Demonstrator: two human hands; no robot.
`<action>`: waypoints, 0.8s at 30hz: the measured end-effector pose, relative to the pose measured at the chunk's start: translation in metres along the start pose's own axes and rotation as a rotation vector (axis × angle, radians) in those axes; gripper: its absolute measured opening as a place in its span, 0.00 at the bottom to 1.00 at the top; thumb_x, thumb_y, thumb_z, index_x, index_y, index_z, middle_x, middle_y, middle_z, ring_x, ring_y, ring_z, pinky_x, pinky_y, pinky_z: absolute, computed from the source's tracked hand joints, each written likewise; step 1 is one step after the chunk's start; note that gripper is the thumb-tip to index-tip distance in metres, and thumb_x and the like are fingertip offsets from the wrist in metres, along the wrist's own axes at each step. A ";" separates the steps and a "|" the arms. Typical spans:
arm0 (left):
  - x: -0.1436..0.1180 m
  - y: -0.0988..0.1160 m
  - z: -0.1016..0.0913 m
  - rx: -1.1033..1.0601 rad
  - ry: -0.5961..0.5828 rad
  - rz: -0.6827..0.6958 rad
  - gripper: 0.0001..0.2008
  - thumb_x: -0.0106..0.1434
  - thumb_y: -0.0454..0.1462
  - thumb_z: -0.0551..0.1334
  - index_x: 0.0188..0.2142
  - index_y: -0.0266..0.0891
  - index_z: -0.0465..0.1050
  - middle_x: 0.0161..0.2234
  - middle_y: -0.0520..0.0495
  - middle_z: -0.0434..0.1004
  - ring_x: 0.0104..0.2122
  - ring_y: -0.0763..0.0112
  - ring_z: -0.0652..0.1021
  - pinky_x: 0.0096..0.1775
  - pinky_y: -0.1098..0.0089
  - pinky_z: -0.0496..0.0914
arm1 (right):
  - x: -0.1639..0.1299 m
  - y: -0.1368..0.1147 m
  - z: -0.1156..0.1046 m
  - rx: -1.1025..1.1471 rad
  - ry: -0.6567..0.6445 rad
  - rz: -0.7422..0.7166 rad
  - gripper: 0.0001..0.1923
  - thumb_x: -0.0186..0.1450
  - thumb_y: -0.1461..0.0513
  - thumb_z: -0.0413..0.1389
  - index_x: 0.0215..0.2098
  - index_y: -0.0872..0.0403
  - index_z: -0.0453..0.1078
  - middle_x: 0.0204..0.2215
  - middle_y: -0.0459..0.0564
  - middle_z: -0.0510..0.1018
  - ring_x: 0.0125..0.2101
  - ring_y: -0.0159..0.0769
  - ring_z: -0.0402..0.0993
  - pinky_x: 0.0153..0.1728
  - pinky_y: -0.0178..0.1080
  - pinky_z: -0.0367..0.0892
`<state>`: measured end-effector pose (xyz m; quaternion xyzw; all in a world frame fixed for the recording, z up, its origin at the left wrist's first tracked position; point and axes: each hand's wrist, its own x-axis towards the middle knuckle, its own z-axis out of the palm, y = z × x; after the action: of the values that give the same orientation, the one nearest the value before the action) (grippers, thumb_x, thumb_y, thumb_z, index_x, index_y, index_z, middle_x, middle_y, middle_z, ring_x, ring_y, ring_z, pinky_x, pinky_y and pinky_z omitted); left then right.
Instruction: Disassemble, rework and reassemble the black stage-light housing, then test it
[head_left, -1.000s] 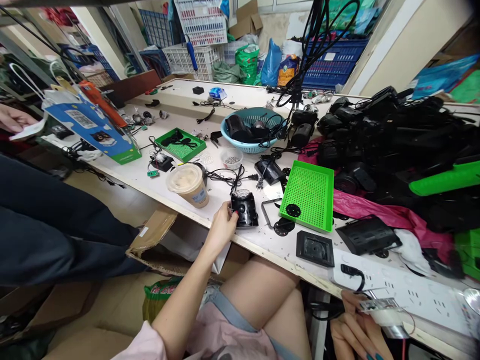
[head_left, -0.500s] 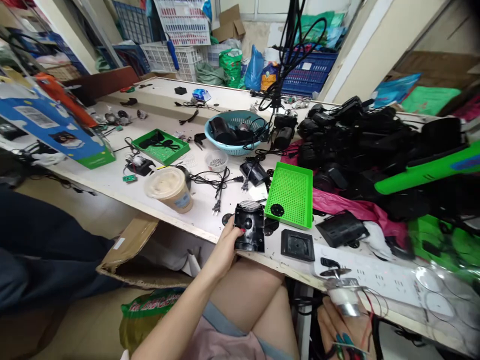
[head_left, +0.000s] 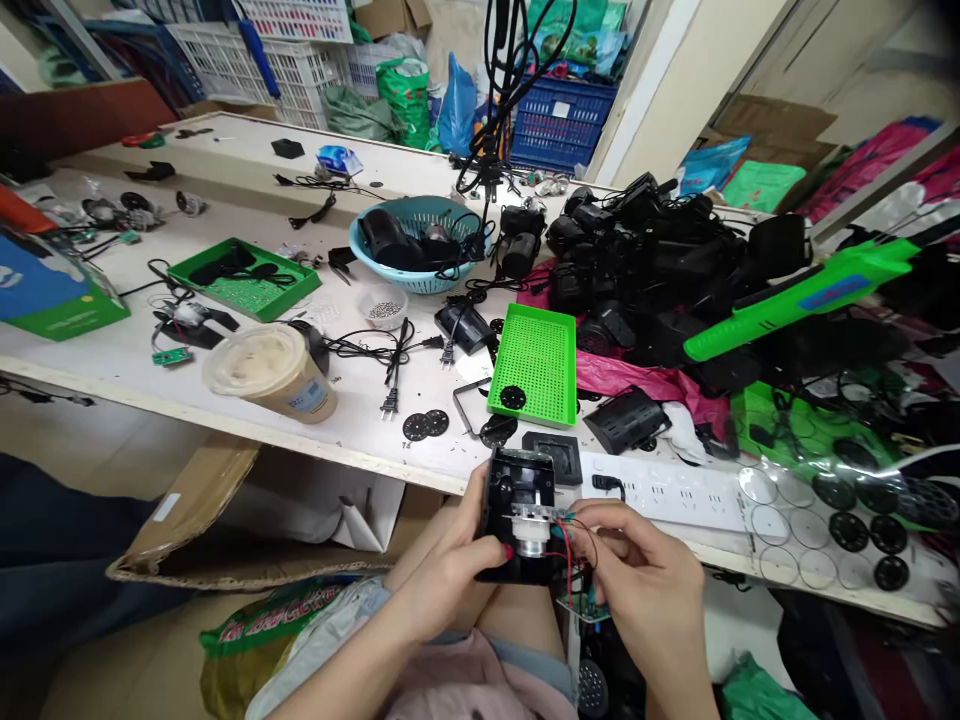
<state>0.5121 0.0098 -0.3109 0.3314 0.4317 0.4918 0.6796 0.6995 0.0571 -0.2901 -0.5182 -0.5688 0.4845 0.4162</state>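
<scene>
My left hand [head_left: 459, 568] grips a black plastic housing [head_left: 501, 486] from its left side, thumb over the front, just off the table's front edge. Over the housing's open face sits a small motor [head_left: 531, 532] with a white body and silver end. My right hand [head_left: 643, 578] pinches it at its right side, by the edge where red and black wires [head_left: 568, 565] come off. A small circuit board [head_left: 586, 607] hangs from these wires below the right fingers. Whether the motor touches the housing's inside I cannot tell. Behind it lies a square black frame [head_left: 555, 455].
A green perforated tray [head_left: 534, 360] holds a black disc. To its right lie a white power strip [head_left: 667, 490] and a heap of black housings [head_left: 645, 250]. A lidded drink cup [head_left: 281, 375] stands near the front edge, left. Behind are a blue basket [head_left: 420, 240] and another green tray [head_left: 247, 285].
My right hand has brought the motor from the lower right, below the power strip, to the housing. My left hand has moved slightly down with the housing. The view has shifted right.
</scene>
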 end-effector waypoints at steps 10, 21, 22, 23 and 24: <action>-0.003 0.007 0.009 -0.174 0.011 -0.044 0.41 0.52 0.31 0.58 0.66 0.50 0.56 0.57 0.51 0.71 0.43 0.59 0.73 0.51 0.63 0.61 | 0.000 0.001 0.006 -0.161 -0.043 -0.093 0.06 0.63 0.59 0.62 0.29 0.51 0.78 0.24 0.45 0.77 0.13 0.26 0.64 0.12 0.30 0.60; -0.003 0.002 0.009 -0.352 0.049 -0.069 0.39 0.52 0.31 0.59 0.65 0.48 0.60 0.48 0.50 0.77 0.40 0.62 0.72 0.47 0.66 0.62 | 0.002 -0.006 0.008 -0.277 -0.104 -0.247 0.06 0.66 0.62 0.59 0.30 0.50 0.74 0.25 0.42 0.76 0.15 0.25 0.61 0.15 0.31 0.58; -0.003 0.002 0.009 -0.361 0.053 -0.070 0.39 0.51 0.30 0.59 0.64 0.47 0.60 0.47 0.50 0.77 0.39 0.63 0.72 0.46 0.66 0.62 | 0.002 -0.006 0.008 -0.285 -0.103 -0.254 0.06 0.66 0.62 0.58 0.30 0.50 0.74 0.26 0.42 0.77 0.15 0.25 0.61 0.16 0.31 0.58; -0.003 0.002 0.009 -0.364 0.056 -0.070 0.39 0.51 0.30 0.59 0.64 0.47 0.61 0.47 0.50 0.77 0.38 0.64 0.72 0.46 0.66 0.62 | 0.002 -0.005 0.008 -0.292 -0.106 -0.258 0.06 0.67 0.62 0.58 0.31 0.50 0.74 0.27 0.42 0.77 0.15 0.25 0.61 0.16 0.31 0.58; -0.003 0.002 0.009 -0.364 0.060 -0.065 0.39 0.50 0.30 0.59 0.64 0.47 0.61 0.47 0.50 0.77 0.37 0.64 0.71 0.45 0.67 0.62 | 0.003 -0.005 0.009 -0.299 -0.109 -0.257 0.06 0.67 0.62 0.58 0.31 0.50 0.74 0.27 0.42 0.77 0.15 0.25 0.61 0.16 0.31 0.58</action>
<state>0.5197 0.0075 -0.3050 0.1739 0.3664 0.5491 0.7307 0.6898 0.0586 -0.2868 -0.4703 -0.7174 0.3649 0.3618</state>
